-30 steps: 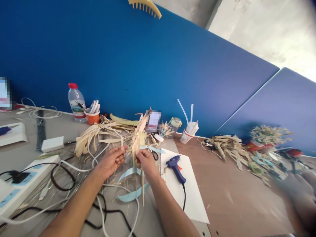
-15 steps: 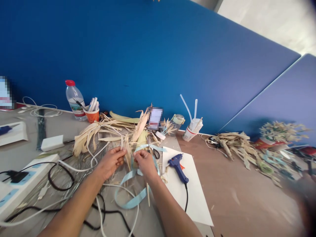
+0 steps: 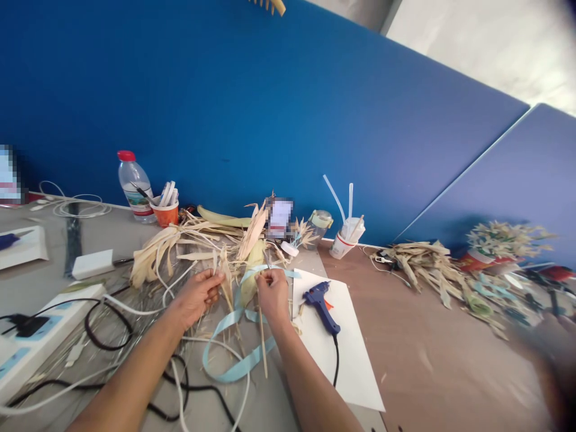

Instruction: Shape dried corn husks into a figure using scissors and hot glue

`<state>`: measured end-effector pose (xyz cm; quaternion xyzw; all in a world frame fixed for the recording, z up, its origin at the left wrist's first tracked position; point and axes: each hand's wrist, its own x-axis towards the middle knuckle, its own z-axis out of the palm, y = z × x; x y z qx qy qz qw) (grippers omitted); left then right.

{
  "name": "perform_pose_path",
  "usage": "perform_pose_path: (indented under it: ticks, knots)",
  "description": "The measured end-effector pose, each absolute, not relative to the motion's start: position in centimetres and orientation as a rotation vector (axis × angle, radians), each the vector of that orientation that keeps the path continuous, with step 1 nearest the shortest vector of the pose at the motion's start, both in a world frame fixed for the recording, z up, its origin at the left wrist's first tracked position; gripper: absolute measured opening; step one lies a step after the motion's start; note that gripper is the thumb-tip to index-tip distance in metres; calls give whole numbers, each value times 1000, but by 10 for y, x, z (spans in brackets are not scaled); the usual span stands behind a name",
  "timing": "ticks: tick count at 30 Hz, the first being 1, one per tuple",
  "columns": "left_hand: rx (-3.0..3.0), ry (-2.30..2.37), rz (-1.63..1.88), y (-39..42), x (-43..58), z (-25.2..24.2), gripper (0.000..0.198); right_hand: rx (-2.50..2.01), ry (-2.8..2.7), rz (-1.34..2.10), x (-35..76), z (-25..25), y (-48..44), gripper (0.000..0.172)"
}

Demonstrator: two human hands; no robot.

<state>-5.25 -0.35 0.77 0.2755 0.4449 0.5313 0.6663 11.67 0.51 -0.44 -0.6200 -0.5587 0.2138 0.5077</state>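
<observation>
While my left hand (image 3: 200, 295) is pinching at a pale husk piece (image 3: 226, 278), left of the blue glue gun (image 3: 323, 306), my right hand (image 3: 274, 294) is curling its fingers nearer that gun; whether it is grasping the scissors, I cannot tell. Compared with half a second ago, it is standing farther from the left and hiding the scissor handle, so a greenish leaf (image 3: 249, 292) is showing more fully between them and the hands are crowding each other less. Left of the gun, a light-blue ribbon (image 3: 247, 365) is looping among a white cable (image 3: 198, 339) and a black cable (image 3: 204, 387), cluttering my space. Farther left, husks (image 3: 150, 252) are heaping; paper (image 3: 348, 363) is lying beneath the gun.
</observation>
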Motion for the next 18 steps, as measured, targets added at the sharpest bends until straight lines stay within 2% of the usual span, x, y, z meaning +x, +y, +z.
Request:
perform_pose_path:
  ticks: [1,9,15,18]
  knots:
    - [624,1007,1198,-4,-53,8,36,-1487,-1364,489,117,-5,5,7]
    - [623,994,1193,-2,-54,6,32,-1486,-1342,559,120,-1,6,24]
    - [632,995,1195,-3,-54,6,32,-1440,-1315,617,120,-7,9,11]
    - [634,994,1171,-1,-56,3,32,-1407,-1276,622,124,-5,10,17]
